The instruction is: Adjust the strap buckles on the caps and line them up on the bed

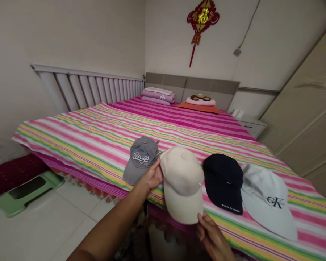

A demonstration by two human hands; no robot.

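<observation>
A cream baseball cap (pixel 183 174) is held up over the near edge of the bed, its brim towards me. My left hand (pixel 154 175) grips the left side of its crown, the fingertips partly hidden behind it. At the right corner of the brim, my right hand (pixel 210 232) pinches the edge between thumb and fingers. Left of it lies a grey cap (pixel 141 157) with white "Always" lettering. On the right, a black cap (pixel 224 181) rests on the bed beside a white cap (pixel 268 199) marked "CK".
A striped sheet (pixel 84 134) covers the bed. Folded purple bedding (pixel 157 97) and a pink pillow-like bundle (pixel 201 100) lie by the headboard (pixel 168 81). A green stool (pixel 27 192) stands on the floor at left; a white nightstand (pixel 251 127) and a wardrobe (pixel 301 108) are at right.
</observation>
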